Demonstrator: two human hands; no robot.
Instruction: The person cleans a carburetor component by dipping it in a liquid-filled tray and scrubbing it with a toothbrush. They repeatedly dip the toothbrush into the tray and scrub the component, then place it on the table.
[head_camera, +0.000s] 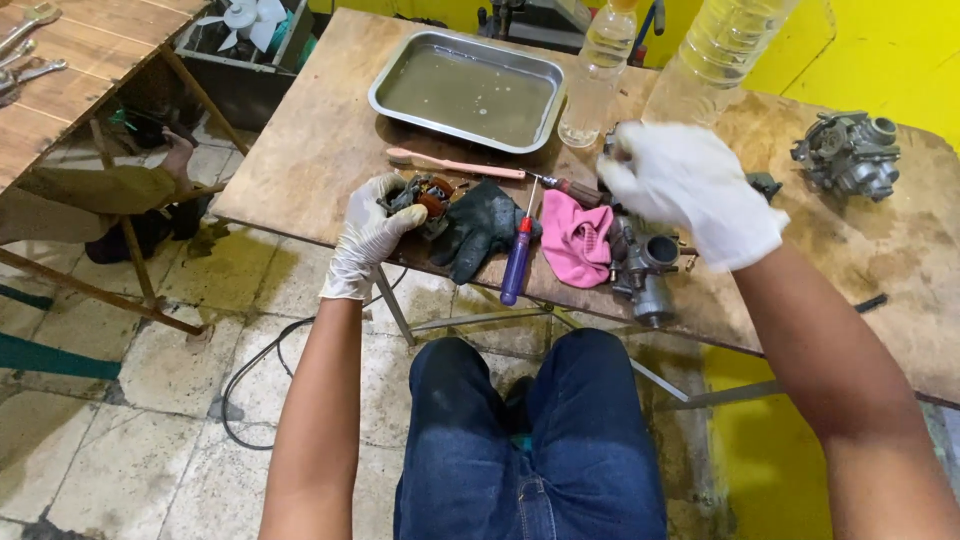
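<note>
the left hand (375, 225), in a white glove, is clenched around a small dark part (425, 195) with an orange piece on it, holding it at the near edge of the table (310, 150). the right hand (690, 190), also in a white glove, hovers over a grey carburetor (645, 270) that sits at the table's front edge; its fingers curl near the end of a screwdriver (570, 188) with a dark red handle, but i cannot tell whether it grips anything (the glove is blurred and hides what lies under it). between the hands lie a dark glove (480, 225), a blue-handled screwdriver (517, 260) and a pink rag (578, 240), the rag touching the carburetor's left side. a pale brush (450, 165) lies just behind the dark glove. farther back stands a metal tray (385, 95) of murky liquid, with a clear bottle (595, 75) beside its right end and a bigger bottle (720, 50) further right. a second carburetor (848, 155) sits well apart on the right of the table. the person's knees in blue jeans (545, 430) show below the table.
</note>
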